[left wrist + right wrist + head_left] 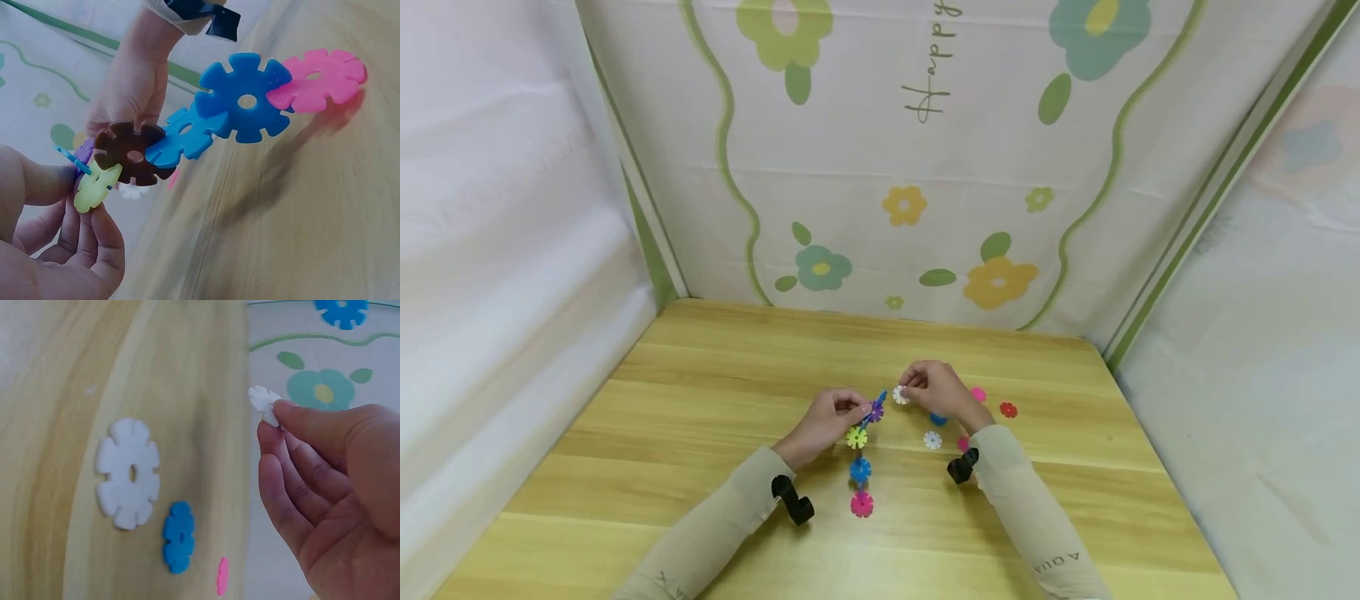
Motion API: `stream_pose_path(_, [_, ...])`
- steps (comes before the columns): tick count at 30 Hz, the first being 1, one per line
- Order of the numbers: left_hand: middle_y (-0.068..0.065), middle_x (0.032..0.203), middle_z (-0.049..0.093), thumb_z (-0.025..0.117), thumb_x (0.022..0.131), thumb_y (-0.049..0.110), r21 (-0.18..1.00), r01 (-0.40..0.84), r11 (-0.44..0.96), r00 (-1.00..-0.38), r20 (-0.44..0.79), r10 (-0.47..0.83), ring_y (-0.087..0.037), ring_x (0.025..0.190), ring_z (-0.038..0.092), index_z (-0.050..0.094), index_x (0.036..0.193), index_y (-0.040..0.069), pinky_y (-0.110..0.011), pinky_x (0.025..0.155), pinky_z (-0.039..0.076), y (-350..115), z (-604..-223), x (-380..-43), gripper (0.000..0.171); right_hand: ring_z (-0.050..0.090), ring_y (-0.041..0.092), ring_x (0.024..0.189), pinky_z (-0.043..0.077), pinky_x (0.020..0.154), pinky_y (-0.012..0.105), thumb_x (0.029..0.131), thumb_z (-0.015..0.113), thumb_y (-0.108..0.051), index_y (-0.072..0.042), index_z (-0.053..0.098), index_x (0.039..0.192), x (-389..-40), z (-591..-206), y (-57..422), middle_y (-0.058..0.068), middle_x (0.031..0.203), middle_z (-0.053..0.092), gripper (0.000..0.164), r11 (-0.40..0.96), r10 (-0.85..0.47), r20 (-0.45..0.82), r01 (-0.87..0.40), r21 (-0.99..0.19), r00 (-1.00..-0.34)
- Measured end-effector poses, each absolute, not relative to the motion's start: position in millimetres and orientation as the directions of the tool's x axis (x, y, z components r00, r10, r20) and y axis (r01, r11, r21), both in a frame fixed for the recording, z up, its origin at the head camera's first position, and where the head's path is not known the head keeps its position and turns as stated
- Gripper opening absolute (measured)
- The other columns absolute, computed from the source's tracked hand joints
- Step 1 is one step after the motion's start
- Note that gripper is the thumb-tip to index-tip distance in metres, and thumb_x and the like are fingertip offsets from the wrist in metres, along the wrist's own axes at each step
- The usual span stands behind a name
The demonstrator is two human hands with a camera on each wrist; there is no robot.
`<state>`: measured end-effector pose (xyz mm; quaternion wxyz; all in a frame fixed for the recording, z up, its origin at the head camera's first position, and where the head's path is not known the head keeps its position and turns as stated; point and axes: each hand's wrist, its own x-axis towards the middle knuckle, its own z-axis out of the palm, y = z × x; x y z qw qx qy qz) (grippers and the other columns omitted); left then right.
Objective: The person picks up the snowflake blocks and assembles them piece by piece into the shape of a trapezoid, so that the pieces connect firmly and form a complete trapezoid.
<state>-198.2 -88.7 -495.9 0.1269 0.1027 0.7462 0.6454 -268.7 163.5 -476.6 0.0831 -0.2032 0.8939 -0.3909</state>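
Observation:
My left hand (pixel 822 423) pinches the upper end of a chain of slotted plastic snowflake discs, by a purple disc (pixel 877 412) and a yellow disc (pixel 857 437). A blue disc stands edge-on at that end. From there the chain runs through a brown disc (pixel 111 153) and blue discs (pixel 225 78) to a pink disc (pixel 862 504) at the near end. Between thumb and fingertips, my right hand (pixel 943 392) holds a white snowflake disc (pixel 899 395). This disc is just right of the chain's upper end, apart from it.
Loose discs lie on the wooden table (pixel 700 467) under and beside the right forearm: a white one (pixel 932 440), a blue one (pixel 937 420), a red one (pixel 1008 410) and pink ones (pixel 978 393). White fabric walls (pixel 865 150) stand behind and at both sides.

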Motion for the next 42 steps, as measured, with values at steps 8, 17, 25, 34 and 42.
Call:
stream_pose_path(8, [-0.008,0.107,0.074,0.067,0.105,0.016,0.991,-0.004,0.13,-0.942,-0.047,0.332,-0.016,0.091,0.067,0.074,0.112,0.004,-0.024,0.079,0.057,-89.1,-495.3,-197.2,0.016,0.069,0.049,0.103,0.058,0.092,0.062,0.1,0.075,-0.022,-0.011,0.076,0.106,-250.9,-454.9,168.3,0.008,0.099,0.075,0.012,0.411,-0.351,0.042,-0.194,-0.891,-0.935])
stream_pose_path(17, [-0.008,0.107,0.074,0.067,0.105,0.015,0.992,0.001,0.125,-0.939,-0.042,0.341,-0.016,0.09,0.067,0.074,0.113,0.003,-0.024,0.078,0.057,-88.9,-492.8,-196.0,0.016,0.074,0.019,0.085,0.063,0.079,0.031,0.098,0.078,-0.021,-0.005,0.076,0.109,-239.8,-451.4,160.8,0.016,0.101,0.077,0.019,0.295,-0.316,0.089,-0.187,-0.937,-0.944])
stream_pose_path(25, [-0.009,0.106,0.074,0.066,0.106,0.016,0.994,0.009,0.111,-0.932,-0.032,0.361,-0.016,0.089,0.066,0.074,0.113,0.002,-0.024,0.077,0.057,-88.2,-492.3,-195.5,0.017,0.07,0.051,0.103,0.056,0.094,0.065,0.1,0.076,-0.022,-0.009,0.077,0.109,-235.7,-456.4,157.6,0.009,0.099,0.077,0.016,0.28,-0.345,0.081,-0.185,-0.942,-0.935])
stream_pose_path(34, [-0.008,0.104,0.074,0.066,0.106,0.015,0.992,0.012,0.123,-0.93,-0.034,0.366,-0.015,0.085,0.064,0.074,0.112,0.003,-0.024,0.073,0.055,-87.7,-492.5,-195.3,0.016,0.07,0.049,0.099,0.059,0.088,0.059,0.101,0.075,-0.024,-0.012,0.079,0.108,-238.1,-455.3,159.8,0.01,0.099,0.077,0.015,0.342,-0.394,0.094,-0.24,-0.908,-0.914])
stream_pose_path(42, [-0.009,0.103,0.073,0.066,0.106,0.015,0.988,0.05,0.145,-0.929,-0.007,0.369,-0.015,0.085,0.063,0.075,0.11,0.004,-0.023,0.073,0.054,-88.0,-496.4,-196.8,0.015,0.071,0.044,0.095,0.06,0.086,0.057,0.102,0.073,-0.02,-0.013,0.08,0.108,-239.8,-452.9,157.4,0.008,0.097,0.077,0.012,0.375,-0.445,0.075,-0.262,-0.889,-0.892])
